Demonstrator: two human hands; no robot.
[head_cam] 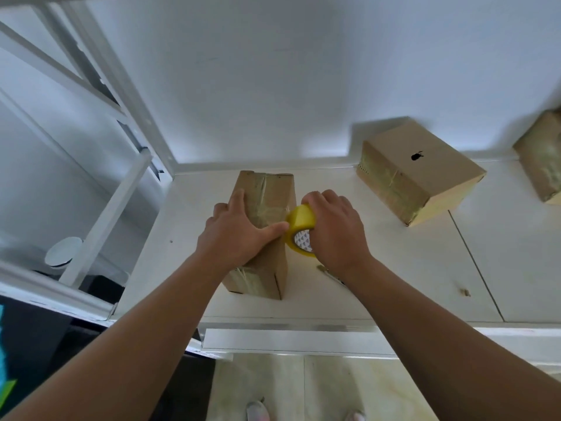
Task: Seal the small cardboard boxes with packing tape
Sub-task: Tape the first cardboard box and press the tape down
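Left hand: the left hand (233, 232) lies palm down on top of the box (270, 189), fingers straight and a little spread. Its thumb (273, 229) stretches out sideways to the box's right edge, where it meets the tape roll (300, 221).
Right hand: the right hand (337, 229) is curled over the tape roll from above, fingers wrapped round its outer band, and holds it against the right top edge of the box.
Tape roll: yellow, standing on edge with its patterned white core facing the camera. It sits between the two hands, touching the box's right side near the middle of its length.
Box: a brown cardboard box, long side running away from the person, standing on the white table (394, 268) right under the left hand. Glossy tape already covers its far end, its top and its near end.
Second box: the second box (394, 153) sits on the table well to the right and farther back, turned at an angle, with a small black mark on top and tape over its near face.
Third box: the third box (543, 159) is cut off by the right edge of the view; it is taped as well.
Slim object: a thin, pale slim object (329, 274) lies on the table, partly hidden under the right wrist; what it is cannot be told.
Scrap: a small brown scrap (464, 292) lies on the table to the right of the right forearm.
Surroundings: a white shelf frame (121, 189) stands to the left of the table, and a plain wall (273, 71) rises behind it.
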